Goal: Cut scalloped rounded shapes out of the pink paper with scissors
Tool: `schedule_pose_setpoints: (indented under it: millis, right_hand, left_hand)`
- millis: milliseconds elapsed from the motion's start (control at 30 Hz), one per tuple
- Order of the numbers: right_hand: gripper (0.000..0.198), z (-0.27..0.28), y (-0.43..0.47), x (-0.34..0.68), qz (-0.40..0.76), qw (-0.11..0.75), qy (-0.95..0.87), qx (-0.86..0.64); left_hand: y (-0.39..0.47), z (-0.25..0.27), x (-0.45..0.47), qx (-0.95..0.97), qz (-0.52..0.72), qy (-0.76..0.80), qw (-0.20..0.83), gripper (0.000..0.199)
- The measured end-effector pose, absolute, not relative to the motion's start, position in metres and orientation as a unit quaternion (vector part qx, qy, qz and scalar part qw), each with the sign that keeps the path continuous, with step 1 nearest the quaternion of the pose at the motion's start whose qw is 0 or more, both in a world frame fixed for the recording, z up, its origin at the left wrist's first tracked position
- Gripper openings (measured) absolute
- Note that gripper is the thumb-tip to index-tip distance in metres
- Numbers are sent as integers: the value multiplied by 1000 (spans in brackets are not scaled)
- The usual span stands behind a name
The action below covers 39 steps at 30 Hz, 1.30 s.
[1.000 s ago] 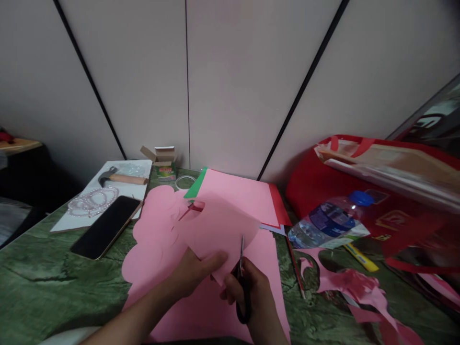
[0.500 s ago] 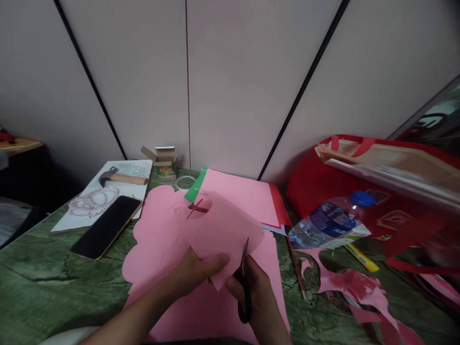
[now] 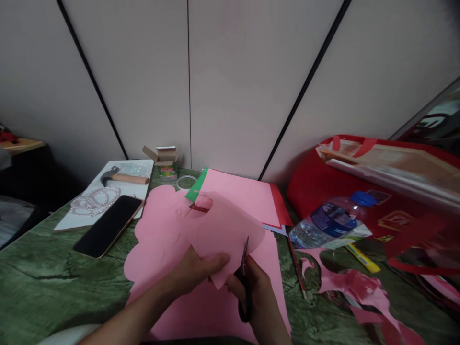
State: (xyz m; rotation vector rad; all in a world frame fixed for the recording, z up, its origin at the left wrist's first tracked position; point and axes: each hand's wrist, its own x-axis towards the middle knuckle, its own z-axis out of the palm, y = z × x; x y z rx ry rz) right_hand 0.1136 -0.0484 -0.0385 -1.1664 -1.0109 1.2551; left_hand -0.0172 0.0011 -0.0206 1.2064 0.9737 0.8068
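My left hand [image 3: 197, 270] pinches a sheet of pink paper [image 3: 223, 225] near its lower corner, thumb on top. In my right hand [image 3: 257, 292] is a pair of black-handled scissors [image 3: 243, 278], its blades pointing up and lying along the right part of that sheet. The fingers cover part of the handles. A curved opening shows in the upper left of the held sheet. Beneath lies a larger pink paper with a scalloped left edge [image 3: 143, 258], on the green table. Pink paper scraps [image 3: 362, 287] lie to the right.
A phone [image 3: 109, 227], beaded strands [image 3: 95, 201] and a hammer [image 3: 125, 178] lie on the left. A small open box [image 3: 167, 167] stands at the back. Right are a water bottle [image 3: 328, 218], a red bag [image 3: 309, 177], a pencil [image 3: 296, 266] and a yellow cutter [image 3: 362, 258].
Both hands, the sheet and the scissors stay almost where they were. The view has shifted very slightly.
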Motion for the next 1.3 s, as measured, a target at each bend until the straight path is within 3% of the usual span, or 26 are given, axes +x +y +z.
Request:
schedule_pose_setpoints:
  millis: [533,800,1033,1300]
  right_hand:
    - [30,-55,-46,114,543,522,-411,-513]
    - [28,-33,-45,104,576,526,-387,-492]
    - [23,-22,-41,90,575,548,-375,-479]
    - [26,-18,-34,78,587,573,-334,-464]
  left_hand:
    - [5,-25,-21,528,342,414,658,20]
    - [6,-8,-25,547,320,292,716,14]
    - [1,18,-29,667,249,269,649,2]
    - [-1,-10,-18,548,389,408,618,37]
